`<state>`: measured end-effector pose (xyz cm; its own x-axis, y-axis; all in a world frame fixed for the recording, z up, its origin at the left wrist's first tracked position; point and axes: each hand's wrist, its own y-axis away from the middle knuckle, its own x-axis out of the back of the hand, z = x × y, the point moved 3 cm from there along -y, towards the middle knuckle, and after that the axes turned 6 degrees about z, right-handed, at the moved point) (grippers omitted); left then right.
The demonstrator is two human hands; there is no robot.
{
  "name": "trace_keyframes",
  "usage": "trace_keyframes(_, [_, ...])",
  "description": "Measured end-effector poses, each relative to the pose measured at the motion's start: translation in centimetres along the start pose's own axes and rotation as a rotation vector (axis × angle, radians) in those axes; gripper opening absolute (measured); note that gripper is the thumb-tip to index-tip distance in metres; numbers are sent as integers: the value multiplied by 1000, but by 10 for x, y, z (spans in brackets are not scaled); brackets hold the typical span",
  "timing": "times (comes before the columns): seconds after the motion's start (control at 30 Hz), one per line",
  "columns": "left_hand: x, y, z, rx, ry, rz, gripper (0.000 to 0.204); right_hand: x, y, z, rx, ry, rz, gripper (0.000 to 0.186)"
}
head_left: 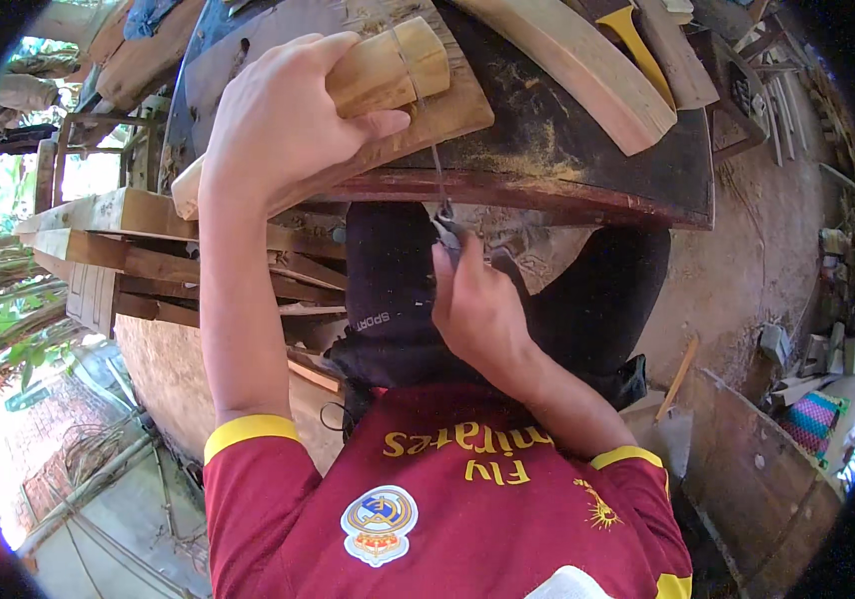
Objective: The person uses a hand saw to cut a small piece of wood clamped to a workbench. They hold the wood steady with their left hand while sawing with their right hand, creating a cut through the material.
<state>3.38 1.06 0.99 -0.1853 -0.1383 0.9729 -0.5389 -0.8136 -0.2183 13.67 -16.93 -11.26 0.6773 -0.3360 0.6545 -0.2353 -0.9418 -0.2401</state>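
My left hand point(283, 120) is wrapped over a short, rounded piece of pale wood point(373, 75), pressing it onto a flat wooden board point(462, 105). Across the wood, near its right end, runs the thin dark blade of a saw point(437, 170). The blade reaches back past the table edge to my right hand point(487, 309), whose fingers are closed around the saw's dark handle, close above my lap. The handle is mostly covered by my fingers, and the saw's far end cannot be made out.
The board rests on a dark table point(537, 130) dusted with sawdust. A long curved timber point(587, 75) and a yellow-handled tool point(637, 50) lie on its right side. Stacked beams point(138, 235) stand at the left. A large wooden panel point(747, 469) leans at lower right.
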Motion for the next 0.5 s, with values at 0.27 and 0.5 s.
trace_keyframes(0.27, [-4,7,-1,-24,-3,83,82,16,9,33,14,-61,80,19])
trace_keyframes(0.5, [-3,5,0,-19,25,56,77,19,-54,-11,-77,-123,87,15])
